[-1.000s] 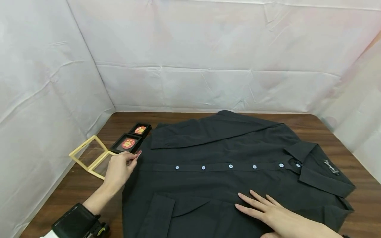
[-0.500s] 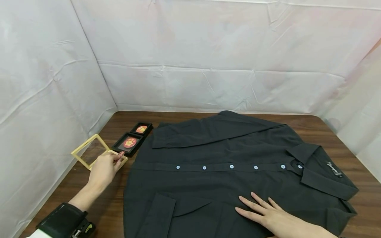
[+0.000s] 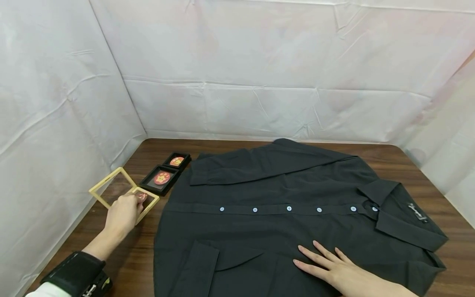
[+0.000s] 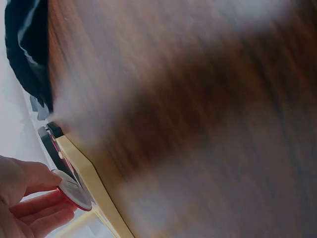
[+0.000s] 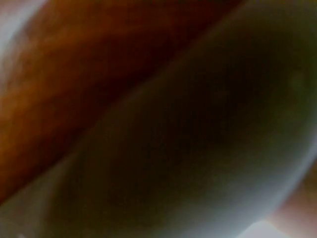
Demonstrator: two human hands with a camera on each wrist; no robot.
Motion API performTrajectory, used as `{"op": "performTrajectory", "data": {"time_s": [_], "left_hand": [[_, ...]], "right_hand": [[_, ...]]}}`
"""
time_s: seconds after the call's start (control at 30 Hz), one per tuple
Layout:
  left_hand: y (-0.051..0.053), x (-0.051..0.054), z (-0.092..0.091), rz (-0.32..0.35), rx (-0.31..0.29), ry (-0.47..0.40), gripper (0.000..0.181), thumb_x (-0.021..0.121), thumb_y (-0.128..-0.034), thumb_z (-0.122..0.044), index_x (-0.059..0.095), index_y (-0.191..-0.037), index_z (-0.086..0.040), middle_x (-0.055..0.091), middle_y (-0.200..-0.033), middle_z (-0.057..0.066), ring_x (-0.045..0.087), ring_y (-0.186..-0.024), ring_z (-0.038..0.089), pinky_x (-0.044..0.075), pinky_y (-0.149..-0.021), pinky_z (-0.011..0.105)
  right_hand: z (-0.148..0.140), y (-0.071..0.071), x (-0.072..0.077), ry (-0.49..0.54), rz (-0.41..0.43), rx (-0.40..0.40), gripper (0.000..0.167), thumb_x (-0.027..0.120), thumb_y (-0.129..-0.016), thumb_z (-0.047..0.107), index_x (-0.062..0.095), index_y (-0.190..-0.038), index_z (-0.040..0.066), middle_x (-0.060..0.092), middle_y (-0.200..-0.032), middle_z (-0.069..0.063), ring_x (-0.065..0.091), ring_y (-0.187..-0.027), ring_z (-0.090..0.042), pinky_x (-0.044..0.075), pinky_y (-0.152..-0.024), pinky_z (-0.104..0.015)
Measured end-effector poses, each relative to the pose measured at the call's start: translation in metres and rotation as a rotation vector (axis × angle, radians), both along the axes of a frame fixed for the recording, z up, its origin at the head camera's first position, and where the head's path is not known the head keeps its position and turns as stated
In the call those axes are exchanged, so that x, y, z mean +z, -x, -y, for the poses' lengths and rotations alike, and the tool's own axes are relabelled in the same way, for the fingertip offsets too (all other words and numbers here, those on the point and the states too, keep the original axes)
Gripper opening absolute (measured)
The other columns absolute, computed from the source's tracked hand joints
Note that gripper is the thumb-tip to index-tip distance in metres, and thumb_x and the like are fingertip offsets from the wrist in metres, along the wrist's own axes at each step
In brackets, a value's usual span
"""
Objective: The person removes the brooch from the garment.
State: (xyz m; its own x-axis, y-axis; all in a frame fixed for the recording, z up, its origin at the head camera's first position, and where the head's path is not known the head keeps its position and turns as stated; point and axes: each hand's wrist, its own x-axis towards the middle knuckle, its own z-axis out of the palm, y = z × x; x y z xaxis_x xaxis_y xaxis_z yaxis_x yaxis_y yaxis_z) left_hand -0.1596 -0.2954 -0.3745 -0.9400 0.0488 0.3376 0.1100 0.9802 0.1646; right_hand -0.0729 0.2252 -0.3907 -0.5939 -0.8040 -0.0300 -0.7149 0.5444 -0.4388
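My left hand (image 3: 122,212) pinches a round pin badge (image 4: 75,191) over one half of an open yellow-framed case (image 3: 105,179). The left wrist view shows the badge's silvery back and red rim, tilted close to the frame; whether they touch I cannot tell. A black button-up shirt (image 3: 271,229) lies spread on the table, its collar to the right. On its front rests my right hand (image 3: 343,268), fingers spread and straight. The right wrist view is too dark and blurred to show the hand clearly.
Behind the yellow case lies an open black case (image 3: 153,190), by the shirt's hem. A red badge with a yellow paw print (image 3: 161,178) and another red-and-yellow badge (image 3: 177,161) sit in its halves. White cloth (image 3: 237,74) encloses the wooden table (image 3: 126,264).
My left hand has moved left and down from the shirt's edge to the yellow case, carrying the badge. The right hand has stayed on the shirt.
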Motion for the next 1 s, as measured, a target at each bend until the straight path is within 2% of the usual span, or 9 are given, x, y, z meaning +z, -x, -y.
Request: {"op": "performTrajectory", "data": {"time_s": [0.1, 0.23, 0.33, 0.43, 0.53, 0.73, 0.87, 1.0], "left_hand": [[0.001, -0.001, 0.002, 0.021, 0.01, 0.011, 0.005, 0.061, -0.0737, 0.004, 0.066, -0.072, 0.004, 0.054, -0.065, 0.016, 0.053, -0.05, 0.033, 0.039, -0.04, 0.043], [0.002, -0.001, 0.002, 0.047, 0.006, 0.034, 0.022, 0.057, -0.0727, 0.006, 0.058, -0.054, -0.006, 0.05, -0.06, 0.011, 0.049, -0.048, 0.025, 0.037, -0.04, 0.041], [0.003, -0.001, 0.002, 0.047, -0.004, 0.068, 0.028, 0.056, -0.0716, 0.007, 0.053, -0.048, -0.009, 0.05, -0.057, 0.011, 0.048, -0.048, 0.024, 0.038, -0.041, 0.041], [0.004, -0.001, 0.001, 0.033, -0.012, 0.111, 0.026, 0.057, -0.0716, 0.009, 0.056, -0.051, -0.006, 0.054, -0.057, 0.013, 0.051, -0.049, 0.025, 0.039, -0.043, 0.043], [0.005, 0.0, 0.001, 0.051, -0.013, 0.142, 0.023, 0.059, -0.0719, 0.01, 0.059, -0.054, -0.005, 0.056, -0.057, 0.014, 0.053, -0.051, 0.025, 0.04, -0.044, 0.043], [0.006, 0.007, 0.003, 0.123, 0.025, 0.052, 0.016, 0.06, -0.0778, 0.002, 0.063, -0.063, -0.002, 0.056, -0.06, 0.014, 0.052, -0.049, 0.025, 0.038, -0.039, 0.039], [0.008, 0.014, 0.007, 0.077, 0.032, 0.008, 0.012, 0.061, -0.0782, -0.003, 0.061, -0.068, 0.003, 0.053, -0.06, 0.014, 0.051, -0.047, 0.026, 0.037, -0.038, 0.038], [0.008, 0.021, 0.013, -0.002, 0.014, -0.006, 0.014, 0.062, -0.0761, -0.003, 0.063, -0.082, 0.009, 0.058, -0.075, 0.024, 0.056, -0.058, 0.039, 0.043, -0.045, 0.047]], "right_hand": [[0.0, 0.0, 0.0, -0.001, -0.003, -0.001, 0.076, 0.056, -0.077, 0.055, 0.027, -0.14, 0.024, 0.022, -0.145, -0.004, -0.015, -0.125, 0.007, 0.032, -0.071, -0.067], [0.0, 0.0, 0.0, -0.004, -0.017, -0.002, 0.076, 0.056, -0.077, 0.055, 0.028, -0.14, 0.025, 0.023, -0.144, -0.004, -0.015, -0.125, 0.007, 0.032, -0.07, -0.066], [0.0, -0.001, 0.001, -0.008, -0.027, -0.003, 0.075, 0.055, -0.077, 0.055, 0.028, -0.14, 0.025, 0.023, -0.144, -0.003, -0.014, -0.125, 0.006, 0.033, -0.071, -0.066], [0.0, -0.001, 0.001, -0.011, -0.035, -0.001, 0.075, 0.055, -0.077, 0.056, 0.027, -0.14, 0.025, 0.023, -0.144, -0.003, -0.014, -0.126, 0.006, 0.033, -0.071, -0.066], [0.0, 0.0, 0.0, -0.01, -0.036, 0.001, 0.075, 0.055, -0.077, 0.056, 0.028, -0.14, 0.025, 0.023, -0.144, -0.003, -0.014, -0.126, 0.006, 0.033, -0.071, -0.066], [0.0, 0.002, -0.003, 0.003, -0.001, -0.007, 0.074, 0.056, -0.077, 0.054, 0.029, -0.139, 0.025, 0.023, -0.144, -0.002, -0.015, -0.124, 0.009, 0.032, -0.069, -0.067], [-0.002, 0.003, -0.006, 0.025, 0.025, 0.012, 0.072, 0.057, -0.078, 0.051, 0.03, -0.139, 0.023, 0.021, -0.145, -0.001, -0.015, -0.123, 0.011, 0.031, -0.067, -0.068], [-0.002, 0.004, -0.008, 0.041, 0.015, 0.031, 0.072, 0.057, -0.079, 0.05, 0.03, -0.139, 0.022, 0.02, -0.145, -0.001, -0.015, -0.123, 0.01, 0.031, -0.066, -0.069]]}}
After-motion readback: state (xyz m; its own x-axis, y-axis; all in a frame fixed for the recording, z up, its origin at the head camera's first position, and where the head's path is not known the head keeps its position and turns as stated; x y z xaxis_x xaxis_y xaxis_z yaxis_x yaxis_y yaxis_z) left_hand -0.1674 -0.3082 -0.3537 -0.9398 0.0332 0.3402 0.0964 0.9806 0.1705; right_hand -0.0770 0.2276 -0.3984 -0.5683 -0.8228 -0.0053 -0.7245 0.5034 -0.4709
